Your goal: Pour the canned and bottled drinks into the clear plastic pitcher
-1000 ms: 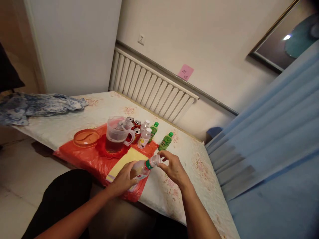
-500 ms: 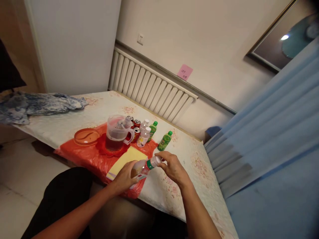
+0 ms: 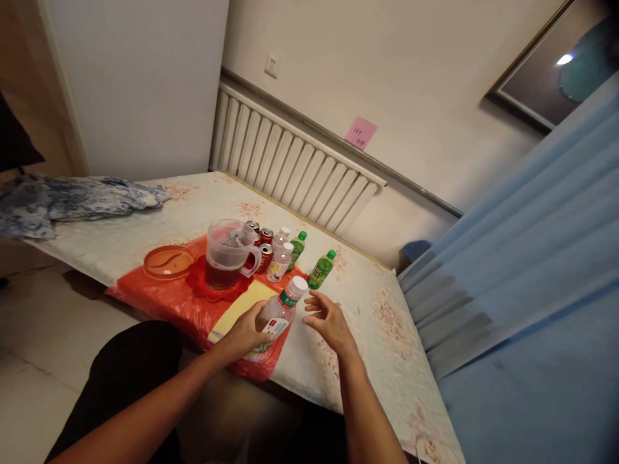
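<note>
My left hand (image 3: 246, 335) is wrapped round a clear plastic drink bottle (image 3: 283, 312) with a white cap and a green band at its neck. The bottle leans to the right over the edge of a red plastic sheet (image 3: 169, 316). Just right of the cap, my right hand (image 3: 331, 322) hangs apart from the bottle, fingers curved and spread, with nothing in it. A yellow cloth (image 3: 242, 306) lies beyond my left hand. Behind it a clear pitcher (image 3: 225, 254), part filled with dark liquid, stands on a red scalloped dish (image 3: 198, 283).
An orange round lid (image 3: 169, 261) lies left of the pitcher. Several cans (image 3: 264, 254), clear bottles (image 3: 279, 263) and a green bottle (image 3: 297, 248) stand behind it, another green bottle (image 3: 322, 269) to the right. Crumpled patterned fabric (image 3: 87, 200) lies far left; a blue curtain (image 3: 507, 277) hangs right.
My right hand has come off the bottle cap and its fingers have opened. The bottle in my left hand has tipped more upright, its cap higher and slightly to the left.
</note>
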